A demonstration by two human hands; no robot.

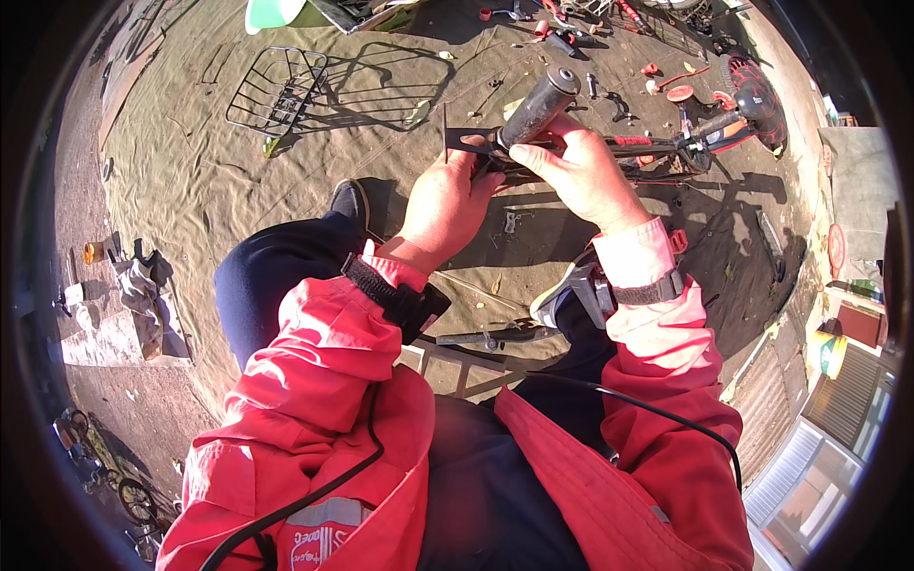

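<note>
A dark cylinder (pixel 541 109) with a round, capped end slants up in front of me. At its lower end sits a flat dark bracket (pixel 466 141) with a thin upright edge. My left hand (pixel 447 205) is closed at the bracket, its fingertips partly hidden under it. My right hand (pixel 583 176) grips the lower part of the cylinder, thumb against its near side. Dark and red bars (pixel 638 143) run rightward behind my right hand towards a black, rounded wheel-like part (pixel 759 100). How the cylinder joins these bars is hidden by my hands.
A black wire rack (pixel 276 90) lies on the greenish ground sheet (pixel 190 171) at the far left. Tools and small red parts (pixel 562 33) are scattered at the back. A dark bar (pixel 495 338) lies between my legs. White-framed windows (pixel 809 485) stand at the lower right.
</note>
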